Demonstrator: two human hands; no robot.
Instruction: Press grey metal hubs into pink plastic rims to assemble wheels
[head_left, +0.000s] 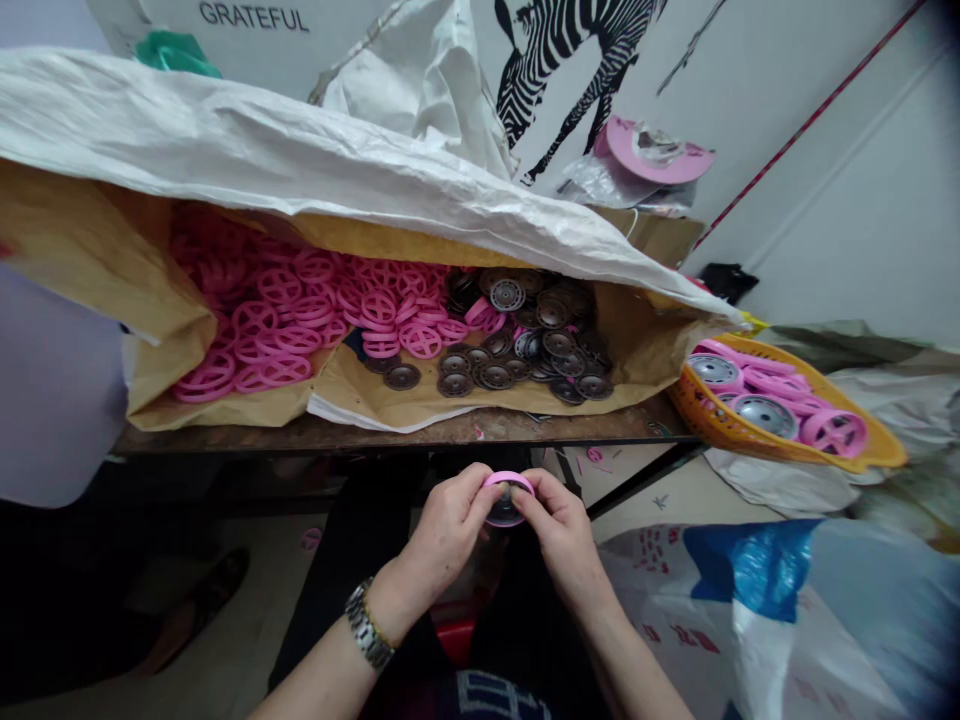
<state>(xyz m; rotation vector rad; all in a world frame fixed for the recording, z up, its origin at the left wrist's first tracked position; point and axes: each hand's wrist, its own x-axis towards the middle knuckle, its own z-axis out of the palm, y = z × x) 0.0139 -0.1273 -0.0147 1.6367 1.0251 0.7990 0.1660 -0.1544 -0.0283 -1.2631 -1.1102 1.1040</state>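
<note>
Between my two hands, over my lap, is a pink toy wheel (508,480) with a dark disc (504,512) set inside its ring. My left hand (448,520) grips its left side, thumb pressed on the disc. On the opposite side my right hand (559,525) holds the rim, its thumb also on the disc. Beyond the hands, a paper-lined sack on the table holds a heap of pink spoked wheels (279,318). To their right in the same sack lies a pile of dark grey discs (495,376).
An orange basket (780,455) at the right holds pink wheels, some with silver discs. The table's front edge (420,428) runs just beyond my hands. White and blue plastic bags (750,620) stand at lower right. Another person's foot (202,600) shows at lower left.
</note>
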